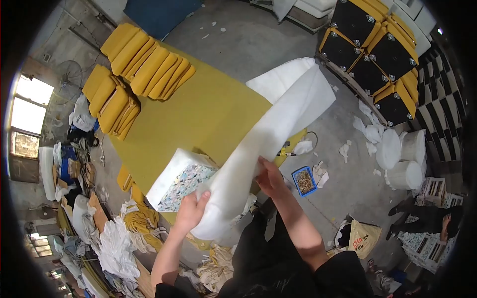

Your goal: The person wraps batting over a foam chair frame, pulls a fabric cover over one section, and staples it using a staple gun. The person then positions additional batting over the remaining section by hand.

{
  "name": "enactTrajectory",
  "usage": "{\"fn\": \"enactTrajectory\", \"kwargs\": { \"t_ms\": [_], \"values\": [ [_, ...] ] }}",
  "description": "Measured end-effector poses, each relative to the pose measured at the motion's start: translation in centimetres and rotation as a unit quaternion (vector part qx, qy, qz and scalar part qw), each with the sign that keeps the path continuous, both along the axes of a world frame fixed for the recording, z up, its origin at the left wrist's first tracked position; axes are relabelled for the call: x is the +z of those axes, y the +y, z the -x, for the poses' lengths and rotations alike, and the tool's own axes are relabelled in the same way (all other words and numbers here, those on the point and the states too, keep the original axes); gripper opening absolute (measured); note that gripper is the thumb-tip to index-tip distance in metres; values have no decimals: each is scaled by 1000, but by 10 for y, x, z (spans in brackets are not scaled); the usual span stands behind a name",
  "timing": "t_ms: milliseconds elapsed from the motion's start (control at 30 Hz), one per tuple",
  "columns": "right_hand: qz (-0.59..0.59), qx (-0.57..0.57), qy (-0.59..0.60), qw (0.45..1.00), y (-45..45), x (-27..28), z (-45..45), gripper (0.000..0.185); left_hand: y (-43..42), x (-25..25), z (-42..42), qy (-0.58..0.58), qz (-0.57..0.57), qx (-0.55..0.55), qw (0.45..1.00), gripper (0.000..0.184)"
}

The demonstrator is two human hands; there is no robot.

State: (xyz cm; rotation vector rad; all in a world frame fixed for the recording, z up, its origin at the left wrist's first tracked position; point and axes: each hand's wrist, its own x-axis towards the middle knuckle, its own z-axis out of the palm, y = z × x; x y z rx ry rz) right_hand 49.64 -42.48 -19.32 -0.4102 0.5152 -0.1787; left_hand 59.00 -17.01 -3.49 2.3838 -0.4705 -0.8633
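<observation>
A long sheet of white wadding point(248, 159) runs from the table's near edge across its right side and hangs over beyond it. My left hand point(193, 211) is closed on the near end of the sheet, thumb on top. My right hand point(270, 178) is at the sheet's right edge, its fingers partly hidden, so its grip cannot be made out. Left of the sheet, a foam block point(186, 181) with a white top and a speckled multicoloured side rests on the yellow-green table point(198, 114), close to my left hand.
Yellow cushions point(149, 64) are stacked at the table's far left. A blue tray point(304, 181) of small pieces lies on the floor at right, with a bag point(364, 238) nearer. Black-and-yellow seats point(370, 59) stand far right. A person's hand point(445, 222) shows at the right edge.
</observation>
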Motion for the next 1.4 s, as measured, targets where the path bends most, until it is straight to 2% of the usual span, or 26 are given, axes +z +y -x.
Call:
{"fn": "enactTrajectory", "kwargs": {
  "t_ms": [67, 100, 167, 233, 333, 400, 433, 467, 500, 533, 567, 600, 667, 800, 867, 933, 967, 1000, 1033, 1133, 1200, 1233, 1300, 1333, 1367, 1400],
  "values": [
    [-12, -3, 9, 1000, 6, -7, 12, 47, 19, -26, -7, -48, 75, 46, 995, 46],
    [-9, -22, -2, 1000, -3, -6, 21, 47, 23, -38, -15, -101, 53, 83, 990, 45],
    [-9, -30, -11, 999, -14, 8, 36, 48, 39, -70, -48, -55, 94, 128, 986, 46],
    [-39, -53, 106, 992, -21, 30, 48, 52, 56, -127, -88, -202, 78, 159, 963, 44],
    [-25, -22, 89, 995, -24, 13, 56, 55, 51, -157, -112, -131, 118, 277, 945, 33],
    [-19, 4, 91, 996, -31, -4, 52, 54, 2, -134, -87, -458, 140, 311, 821, 35],
    [-17, 32, 96, 995, -33, -10, 54, 53, -17, -101, -53, -384, 242, 271, 849, 37],
    [-18, 31, 103, 994, -33, -9, 55, 53, -29, -96, -18, -313, 251, 248, 882, 30],
    [-14, 41, 140, 989, -33, -4, 47, 52, -24, -139, 14, -302, 269, 124, 906, 30],
    [-12, 51, 177, 983, -35, 0, 41, 52, -40, -125, 58, -164, 273, 61, 946, 36],
    [-48, 53, 163, 984, -40, 2, 38, 49, -53, -132, 84, -141, 250, -47, 957, 40],
    [-50, 51, 165, 984, -43, 5, 39, 49, -67, -137, 106, -193, 261, -60, 944, 47],
    [61, 95, 75, 991, -49, 11, 38, 47, -86, -166, 120, -169, 235, -63, 955, 54],
    [87, 119, 99, 984, -57, 1, 54, 44, -102, -209, 117, -201, 96, -222, 949, 63],
    [85, 71, 90, 990, -61, 28, 65, 41, -84, -259, 106, -246, -70, -342, 904, 47],
    [64, 29, 42, 997, -84, 27, 89, 43, -47, -274, 72, -217, -216, -424, 852, 31],
    [55, -4, 21, 998, -94, 28, 99, 46, -9, -304, 59, -271, -237, -387, 849, 23],
    [56, -11, 20, 998, -100, 32, 108, 46, 18, -290, 34, -225, -224, -324, 891, 25],
    [74, -12, 28, 997, -105, 37, 116, 47, 53, -296, 22, -334, -191, -255, 887, 25],
    [125, -15, 78, 989, -106, 25, 139, 51, 86, -227, -7, -278, -265, -224, 895, 26],
    [157, -44, 190, 968, -95, 30, 142, 56, 89, -174, -13, -298, -115, -220, 922, 31],
    [155, -48, 189, 969, -96, 22, 149, 56, 105, -170, -16, -300, -116, -224, 920, 31],
    [166, 11, 321, 932, -107, -15, 167, 58, 145, -163, -18, -97, 105, -16, 990, 28],
    [167, 7, 319, 933, -103, -28, 173, 58, 143, -151, -14, -99, 107, -19, 989, 28],
    [258, 93, 387, 880, -98, -41, 179, 56, 138, -126, -3, -7, 235, 204, 950, 27],
    [347, 177, 443, 807, -96, -56, 179, 54, 131, -103, 7, 85, 349, 412, 837, 27]
  ]
}}
